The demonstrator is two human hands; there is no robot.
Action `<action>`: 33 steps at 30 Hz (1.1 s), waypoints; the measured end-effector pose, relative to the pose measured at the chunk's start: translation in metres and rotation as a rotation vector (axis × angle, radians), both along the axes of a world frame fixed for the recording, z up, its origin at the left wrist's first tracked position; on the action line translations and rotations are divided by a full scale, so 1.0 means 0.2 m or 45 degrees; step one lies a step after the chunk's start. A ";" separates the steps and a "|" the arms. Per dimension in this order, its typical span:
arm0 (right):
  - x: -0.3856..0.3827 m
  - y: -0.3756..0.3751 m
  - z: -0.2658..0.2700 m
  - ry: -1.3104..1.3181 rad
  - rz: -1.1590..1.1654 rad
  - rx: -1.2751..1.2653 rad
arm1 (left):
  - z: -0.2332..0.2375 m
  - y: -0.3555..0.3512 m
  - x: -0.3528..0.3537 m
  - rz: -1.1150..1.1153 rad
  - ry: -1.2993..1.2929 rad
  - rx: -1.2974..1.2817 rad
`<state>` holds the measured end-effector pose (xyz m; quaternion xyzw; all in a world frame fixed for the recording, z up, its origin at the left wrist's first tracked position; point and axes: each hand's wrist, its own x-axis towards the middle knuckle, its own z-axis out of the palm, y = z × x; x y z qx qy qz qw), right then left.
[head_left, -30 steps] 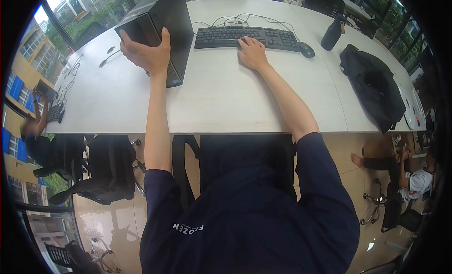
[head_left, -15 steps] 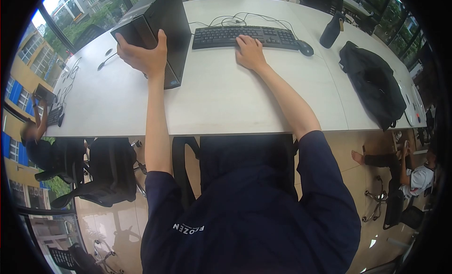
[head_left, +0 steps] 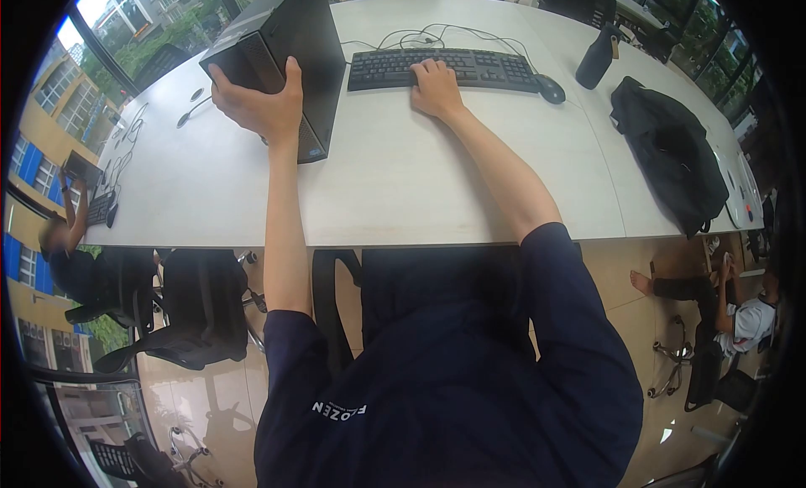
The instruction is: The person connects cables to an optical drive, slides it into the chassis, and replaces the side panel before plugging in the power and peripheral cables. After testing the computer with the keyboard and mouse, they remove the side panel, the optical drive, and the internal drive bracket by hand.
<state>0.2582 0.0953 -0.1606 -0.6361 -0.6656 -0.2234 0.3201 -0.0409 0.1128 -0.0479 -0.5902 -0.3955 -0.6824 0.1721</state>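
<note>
A black computer tower [head_left: 316, 77] stands at the left of the white table. My left hand [head_left: 262, 106] grips its near end, thumb on one side and fingers on the other; some of the fingers are hidden behind the casing. To the right lies a black keyboard [head_left: 495, 70]. My right hand [head_left: 437, 89] rests over its near edge left of the middle, fingers stretched onto the keys and holding nothing. At the keyboard's right end sits a black mouse [head_left: 551, 89], apart from both hands.
Thin cables [head_left: 432, 36] curl behind the keyboard. A dark bottle [head_left: 597, 58] and a black bag [head_left: 672, 148] are on the right of the white table [head_left: 420, 186]. One person [head_left: 63, 253] sits at far left, another person [head_left: 743, 316] at far right. Black chairs [head_left: 201, 303] stand nearby.
My right hand has slid a little left along the keyboard. My left hand keeps its hold on the computer tower. The whole view has shifted slightly.
</note>
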 end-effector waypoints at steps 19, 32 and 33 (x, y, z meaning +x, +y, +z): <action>0.01 0.04 -0.03 0.022 -0.039 0.025 | 0.01 -0.02 0.01 0.007 0.006 0.044; -0.01 0.02 -0.02 0.057 -0.010 0.016 | 0.03 -0.14 0.04 0.024 -0.035 -0.084; 0.00 0.02 -0.02 0.066 -0.014 0.020 | 0.04 -0.20 0.07 0.014 -0.031 -0.070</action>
